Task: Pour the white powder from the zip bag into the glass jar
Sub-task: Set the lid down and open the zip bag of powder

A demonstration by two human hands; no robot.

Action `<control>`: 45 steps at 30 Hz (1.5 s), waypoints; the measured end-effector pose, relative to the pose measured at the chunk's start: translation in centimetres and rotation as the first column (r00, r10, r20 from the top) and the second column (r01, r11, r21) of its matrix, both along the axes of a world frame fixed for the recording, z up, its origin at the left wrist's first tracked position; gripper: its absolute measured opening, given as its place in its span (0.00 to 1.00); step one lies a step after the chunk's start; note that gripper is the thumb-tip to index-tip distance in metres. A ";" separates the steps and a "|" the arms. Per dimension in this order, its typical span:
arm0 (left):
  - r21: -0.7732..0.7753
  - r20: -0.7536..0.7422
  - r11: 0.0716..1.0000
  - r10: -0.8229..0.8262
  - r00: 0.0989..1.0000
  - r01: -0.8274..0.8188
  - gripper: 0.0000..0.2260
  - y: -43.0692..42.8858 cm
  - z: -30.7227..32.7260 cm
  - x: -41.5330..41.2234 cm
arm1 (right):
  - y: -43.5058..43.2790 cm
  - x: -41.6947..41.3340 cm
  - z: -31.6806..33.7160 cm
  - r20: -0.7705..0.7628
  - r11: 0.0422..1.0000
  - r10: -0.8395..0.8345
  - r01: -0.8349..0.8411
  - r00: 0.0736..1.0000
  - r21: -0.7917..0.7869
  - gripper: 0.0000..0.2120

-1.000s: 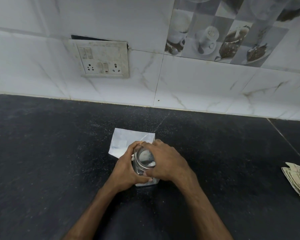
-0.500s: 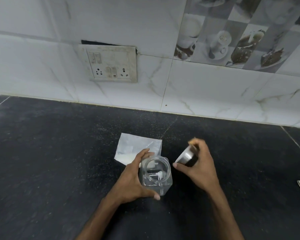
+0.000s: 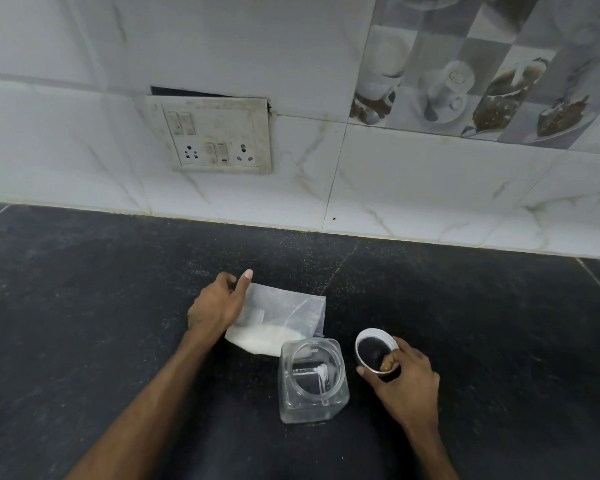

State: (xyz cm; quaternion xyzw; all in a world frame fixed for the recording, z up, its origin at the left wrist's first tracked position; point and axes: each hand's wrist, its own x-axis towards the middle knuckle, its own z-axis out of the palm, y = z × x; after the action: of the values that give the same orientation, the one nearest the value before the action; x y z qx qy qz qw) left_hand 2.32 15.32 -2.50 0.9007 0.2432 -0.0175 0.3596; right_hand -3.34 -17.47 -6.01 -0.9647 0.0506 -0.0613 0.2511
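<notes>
- You have one zip bag (image 3: 284, 313), one glass jar (image 3: 312, 407) and one lid (image 3: 373, 351) on the black countertop (image 3: 84, 306), with both your hands in play.
- Your left hand (image 3: 215, 306) comes in from the lower left and sits at the bag's left edge. The thumb points up along the far-left corner and the other fingers are curled in beside it. I cannot tell whether they actually grip the plastic.
- Your right hand (image 3: 406, 382) is low, just right of the jar, and pinches the lid's rim. One fingertip is hooked inside the lid and another is pressed against its outer wall.
- The lid is turned open side up, with a white rim and a dark inside, just beside the jar on its right.
- The zip bag lies flat on the countertop, just behind and to the left of the jar. The white powder (image 3: 267, 337) is heaped at the bag's near end, and the far end is flat and translucent.
- The glass jar stands upright between your hands, with a square clear body and an uncovered round mouth. It looks nearly empty; there is a thin white streak at the bottom, but I can't say whether that is powder or a glint.
- Behind all this, one switchboard (image 3: 219, 133) is set in the white wall tiles (image 3: 430, 188), and a decorated tile (image 3: 465, 81) showing cups is at the upper right.
</notes>
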 end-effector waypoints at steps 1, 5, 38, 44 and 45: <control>0.011 -0.044 1.000 -0.023 0.999 0.024 0.30 0.2 0.0 0.6 | 0.1 0.0 0.0 -0.031 1.000 -0.009 0.009 0.999 -0.028 0.22; 0.050 -0.113 0.996 -0.073 0.991 0.080 0.31 0.4 0.2 2.0 | 1.1 1.2 2.2 0.145 0.998 -0.050 0.044 0.988 0.045 0.19; -0.754 0.397 0.621 0.170 0.902 0.215 0.06 2.1 7.0 0.7 | 8.9 6.7 9.3 0.115 0.457 0.216 -0.204 0.970 0.866 0.28; -0.569 0.590 0.731 0.042 0.806 0.378 0.04 0.3 11.6 -0.8 | 6.6 6.3 13.2 0.166 0.515 0.139 -0.214 0.976 0.830 0.22; -0.527 0.618 0.752 0.019 0.786 0.396 0.06 0.0 12.2 -0.7 | 6.6 6.3 14.4 0.221 0.563 0.105 -0.242 0.969 0.790 0.21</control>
State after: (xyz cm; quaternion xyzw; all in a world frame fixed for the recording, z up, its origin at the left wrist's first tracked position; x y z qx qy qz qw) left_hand 1.57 15.35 9.68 0.7064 0.0016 0.1433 0.6932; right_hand 2.94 -10.91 8.40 -0.7354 -0.0412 -0.0781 0.6719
